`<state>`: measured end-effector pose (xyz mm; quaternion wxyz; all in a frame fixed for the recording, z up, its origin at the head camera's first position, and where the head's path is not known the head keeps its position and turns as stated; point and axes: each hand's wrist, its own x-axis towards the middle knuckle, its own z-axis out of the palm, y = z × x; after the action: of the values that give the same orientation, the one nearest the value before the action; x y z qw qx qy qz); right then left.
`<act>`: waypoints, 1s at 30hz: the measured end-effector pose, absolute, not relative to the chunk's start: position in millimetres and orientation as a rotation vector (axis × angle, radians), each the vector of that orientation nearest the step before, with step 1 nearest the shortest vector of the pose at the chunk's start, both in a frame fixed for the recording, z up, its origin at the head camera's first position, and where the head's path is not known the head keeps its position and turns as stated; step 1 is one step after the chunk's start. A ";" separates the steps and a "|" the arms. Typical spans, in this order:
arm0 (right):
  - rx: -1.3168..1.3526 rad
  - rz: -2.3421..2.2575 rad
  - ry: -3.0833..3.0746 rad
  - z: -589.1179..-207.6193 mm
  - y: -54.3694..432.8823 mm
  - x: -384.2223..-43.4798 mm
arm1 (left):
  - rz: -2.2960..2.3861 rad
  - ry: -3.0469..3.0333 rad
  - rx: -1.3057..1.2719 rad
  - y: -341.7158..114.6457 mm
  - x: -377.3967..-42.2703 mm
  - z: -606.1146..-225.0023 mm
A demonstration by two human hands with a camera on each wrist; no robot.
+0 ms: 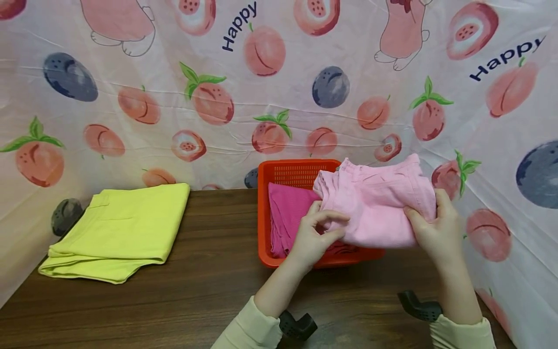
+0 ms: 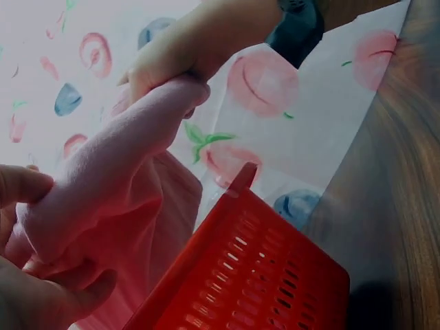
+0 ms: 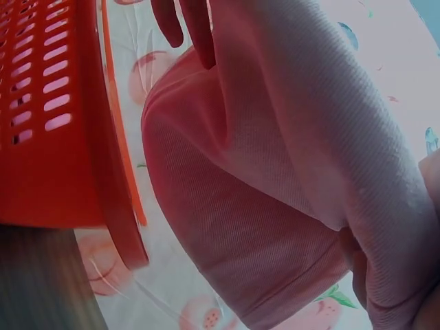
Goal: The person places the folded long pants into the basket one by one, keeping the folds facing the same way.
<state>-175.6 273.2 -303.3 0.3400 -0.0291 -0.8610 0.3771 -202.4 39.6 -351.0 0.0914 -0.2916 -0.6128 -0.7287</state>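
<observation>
Folded light pink pants [image 1: 375,208] are held up over the right part of the basket, with seams and layered edges showing. My left hand [image 1: 315,236] grips their left edge, thumb below and fingers above. On the right side, my right hand [image 1: 438,230] holds them with the thumb on the front and the fingers behind. From the left wrist view, the pants [image 2: 117,165] hang between both hands beside the basket wall. A red-orange plastic basket [image 1: 263,228] stands below, with a folded magenta garment [image 1: 287,208] inside, partly hidden by the pants and left hand.
Folded yellow pants [image 1: 131,223] lie on the left of the brown wooden table [image 1: 209,286]. A fruit-printed cloth [image 1: 279,87] hangs behind the table and along both sides, close to the right arm. Dark camera mounts [image 1: 298,325] sit at the wrists.
</observation>
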 end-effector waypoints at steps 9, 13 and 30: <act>0.047 0.955 -2.176 -303.4 264.6 -182.9 | -2.850 -1.487 -0.692 25.6 -208.9 -341.2; 0.113 0.980 -2.130 -303.9 264.4 -185.8 | -3.103 -1.307 -0.461 19.3 -213.6 -338.4; 0.481 1.020 -1.948 -308.4 259.7 -196.2 | -3.272 -1.313 -0.162 2.0 -231.3 -345.0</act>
<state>-196.2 259.7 -308.4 0.4307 0.1929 -0.7810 0.4091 -231.3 2.0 -345.0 -0.1929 -0.0451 -0.3650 -0.9097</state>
